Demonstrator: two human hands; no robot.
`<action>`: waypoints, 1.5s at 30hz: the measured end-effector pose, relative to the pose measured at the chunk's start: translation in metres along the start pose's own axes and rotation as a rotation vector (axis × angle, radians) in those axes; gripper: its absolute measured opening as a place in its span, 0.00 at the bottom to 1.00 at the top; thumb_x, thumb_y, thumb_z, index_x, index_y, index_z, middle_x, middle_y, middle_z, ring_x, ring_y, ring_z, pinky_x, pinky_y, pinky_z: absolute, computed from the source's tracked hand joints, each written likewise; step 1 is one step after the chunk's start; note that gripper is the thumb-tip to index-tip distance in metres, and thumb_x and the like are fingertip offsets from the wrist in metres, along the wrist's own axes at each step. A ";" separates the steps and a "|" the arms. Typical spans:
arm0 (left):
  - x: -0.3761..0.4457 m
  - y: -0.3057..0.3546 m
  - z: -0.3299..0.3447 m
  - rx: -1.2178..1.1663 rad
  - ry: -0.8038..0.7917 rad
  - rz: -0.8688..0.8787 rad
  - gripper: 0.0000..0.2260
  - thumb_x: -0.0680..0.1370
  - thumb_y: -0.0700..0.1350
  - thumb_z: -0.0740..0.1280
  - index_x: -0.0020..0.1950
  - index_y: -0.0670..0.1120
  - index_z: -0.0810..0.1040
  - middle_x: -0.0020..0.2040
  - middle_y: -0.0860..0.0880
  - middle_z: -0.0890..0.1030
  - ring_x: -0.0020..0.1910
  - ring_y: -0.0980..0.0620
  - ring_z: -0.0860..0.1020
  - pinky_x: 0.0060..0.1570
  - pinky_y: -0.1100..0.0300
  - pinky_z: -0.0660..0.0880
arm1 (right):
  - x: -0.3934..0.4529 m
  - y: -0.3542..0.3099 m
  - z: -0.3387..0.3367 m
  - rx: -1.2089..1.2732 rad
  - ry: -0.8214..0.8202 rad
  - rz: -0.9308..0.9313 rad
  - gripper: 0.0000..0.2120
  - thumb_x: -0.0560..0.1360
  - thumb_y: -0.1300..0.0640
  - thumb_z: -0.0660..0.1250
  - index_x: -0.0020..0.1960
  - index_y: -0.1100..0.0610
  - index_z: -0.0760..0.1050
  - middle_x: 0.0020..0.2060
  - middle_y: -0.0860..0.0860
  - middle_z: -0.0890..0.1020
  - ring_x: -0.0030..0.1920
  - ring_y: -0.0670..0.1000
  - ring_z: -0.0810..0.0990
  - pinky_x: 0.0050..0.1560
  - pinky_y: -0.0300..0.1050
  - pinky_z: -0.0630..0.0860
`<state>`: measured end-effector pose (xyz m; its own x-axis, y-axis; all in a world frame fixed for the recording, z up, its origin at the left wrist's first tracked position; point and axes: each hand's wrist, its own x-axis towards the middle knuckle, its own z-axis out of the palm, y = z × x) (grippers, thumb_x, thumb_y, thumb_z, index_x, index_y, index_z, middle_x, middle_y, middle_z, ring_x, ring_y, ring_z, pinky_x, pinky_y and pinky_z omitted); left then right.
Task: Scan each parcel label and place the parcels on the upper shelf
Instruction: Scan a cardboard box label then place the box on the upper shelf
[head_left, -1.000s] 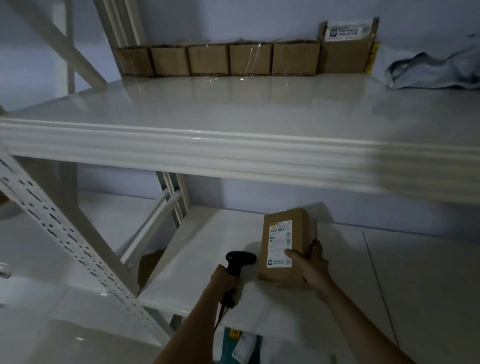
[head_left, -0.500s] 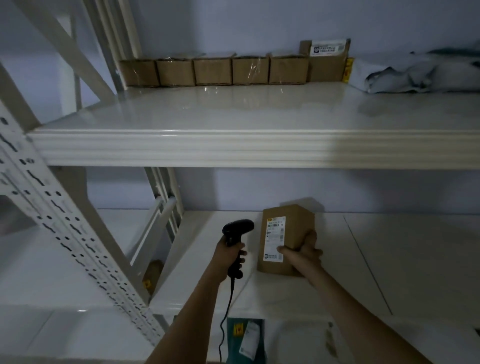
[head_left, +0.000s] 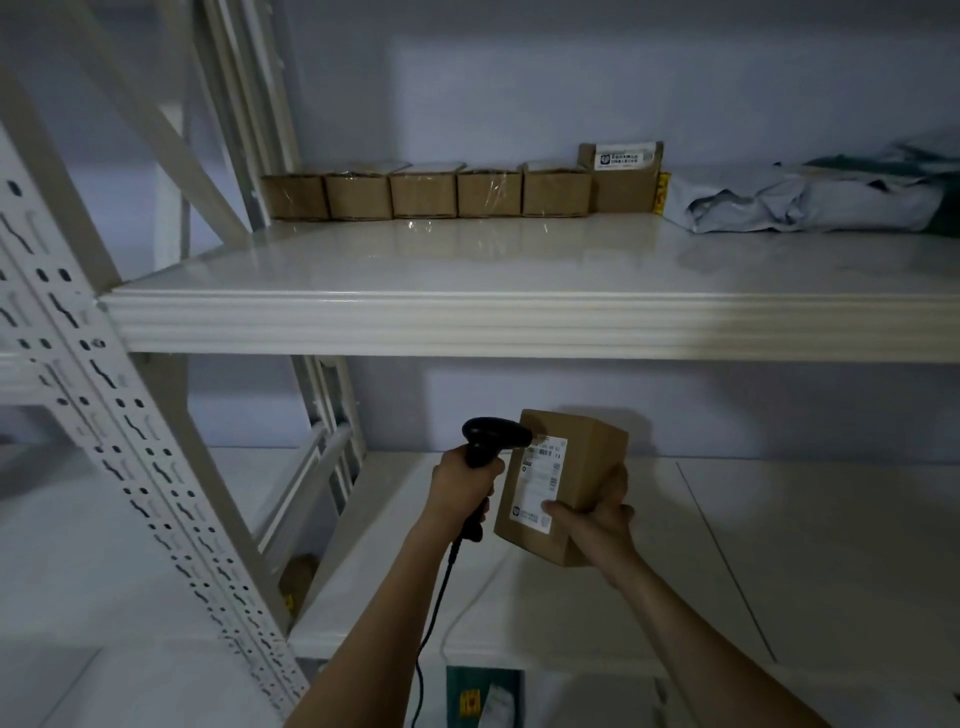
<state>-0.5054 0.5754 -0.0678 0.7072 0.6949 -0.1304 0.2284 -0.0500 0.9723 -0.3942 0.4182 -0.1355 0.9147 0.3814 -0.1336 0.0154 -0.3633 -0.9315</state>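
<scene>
Left hand (head_left: 464, 480), just left of centre in the lower half of the frame, is wrapped tight around the handle of a black scanner (head_left: 493, 441), its head almost touching the white label (head_left: 538, 480) on a brown parcel (head_left: 563, 486). Right hand (head_left: 597, 514) clamps that parcel from below, lifted clear of the lower shelf (head_left: 779, 545). Along the back of the upper shelf (head_left: 467, 322), a row of small boxes (head_left: 426, 195) leads right to a grey bag (head_left: 800, 200).

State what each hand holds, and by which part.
Left hand: black scanner, by its handle. Right hand: cardboard parcel, gripped at its lower right corner.
</scene>
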 end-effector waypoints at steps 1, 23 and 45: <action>-0.002 0.000 0.001 0.009 -0.004 0.005 0.04 0.71 0.42 0.65 0.38 0.42 0.75 0.29 0.44 0.77 0.24 0.46 0.73 0.28 0.58 0.72 | 0.000 -0.001 0.000 0.000 0.001 0.003 0.58 0.66 0.50 0.80 0.78 0.41 0.40 0.65 0.58 0.65 0.54 0.53 0.66 0.61 0.54 0.73; -0.016 0.007 0.005 0.239 -0.026 0.035 0.05 0.71 0.42 0.65 0.35 0.43 0.74 0.25 0.46 0.75 0.22 0.48 0.72 0.28 0.59 0.73 | 0.001 -0.003 -0.006 0.010 -0.033 0.036 0.58 0.66 0.49 0.80 0.79 0.41 0.39 0.66 0.59 0.66 0.54 0.52 0.66 0.54 0.50 0.70; -0.019 0.010 0.003 0.235 -0.003 0.006 0.05 0.71 0.42 0.66 0.35 0.43 0.74 0.26 0.46 0.76 0.23 0.48 0.73 0.29 0.59 0.74 | 0.001 -0.003 -0.009 -0.029 -0.054 0.045 0.61 0.66 0.48 0.80 0.79 0.42 0.36 0.67 0.58 0.66 0.57 0.54 0.67 0.58 0.53 0.73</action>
<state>-0.5142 0.5594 -0.0566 0.7110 0.6920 -0.1254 0.3732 -0.2201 0.9013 -0.3900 0.4121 -0.1295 0.8918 0.4087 -0.1938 -0.0127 -0.4057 -0.9139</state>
